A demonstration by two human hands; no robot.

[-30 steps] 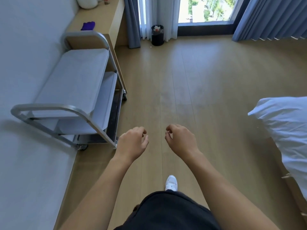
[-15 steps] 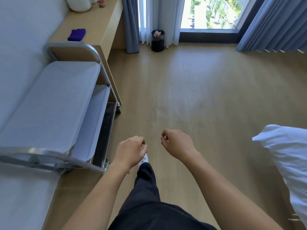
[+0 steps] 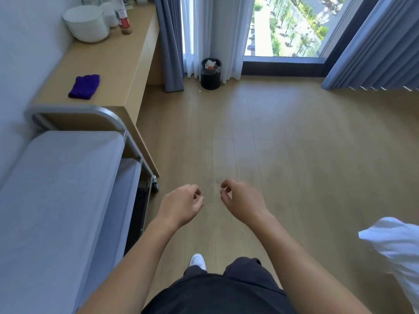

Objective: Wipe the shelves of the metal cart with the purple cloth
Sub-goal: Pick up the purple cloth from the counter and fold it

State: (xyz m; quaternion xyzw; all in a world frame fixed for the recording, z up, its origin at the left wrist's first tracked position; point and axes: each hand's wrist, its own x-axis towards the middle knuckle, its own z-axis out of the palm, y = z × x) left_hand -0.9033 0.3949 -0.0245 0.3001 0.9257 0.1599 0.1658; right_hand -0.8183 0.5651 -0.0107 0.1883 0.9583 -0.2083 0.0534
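Both hands' fingers (image 3: 196, 193) curl under; metal cart (image 3: 68, 177) cropped left.

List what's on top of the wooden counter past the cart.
On the wooden counter: the purple cloth near its front end, then a stack of white bowls and a bottle farther back. More items behind them are cut off by the frame.

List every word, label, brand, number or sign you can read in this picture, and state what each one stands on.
No text can be read anywhere in this view.
bottle on the wooden counter: it carries a red and white label, too small and blurred to read.
purple cloth, metal cart, stack of white bowls and black bin: no visible writing.
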